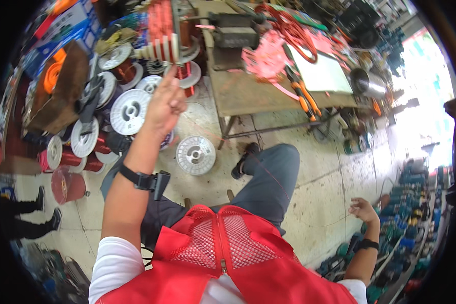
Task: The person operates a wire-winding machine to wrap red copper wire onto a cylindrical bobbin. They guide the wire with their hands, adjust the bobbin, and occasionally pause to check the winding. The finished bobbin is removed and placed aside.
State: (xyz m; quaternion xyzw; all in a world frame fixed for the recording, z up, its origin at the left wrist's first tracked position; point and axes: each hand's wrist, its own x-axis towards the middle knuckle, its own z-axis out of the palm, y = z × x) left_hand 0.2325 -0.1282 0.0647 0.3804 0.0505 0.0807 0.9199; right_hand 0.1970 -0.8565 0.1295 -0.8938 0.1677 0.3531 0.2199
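Note:
My left hand (pixel 166 104) reaches up with its index finger extended and the other fingers partly curled. Its fingertips overlap the lower edge of a winding former (pixel 163 47), which has pale ribs and bands of reddish wire; contact is unclear. Out to the right, my right hand (pixel 364 211) has its fingers bent together. A fine copper-coloured wire (pixel 270 174) crosses over my leg and loops toward the right hand's fingertips, where it appears pinched. A white wire spool (pixel 195 155) stands upright on the floor between my feet.
Several wire spools (pixel 129 112) crowd the left side, beside a cardboard box (pixel 60 91) and a red bucket (pixel 68 186). A worktable (pixel 243 97) carries orange-handled pliers (pixel 306 98) and pink plastic (pixel 266 55). Another person's legs (pixel 30 216) show at left. Green motors or pumps (pixel 406 201) line the right.

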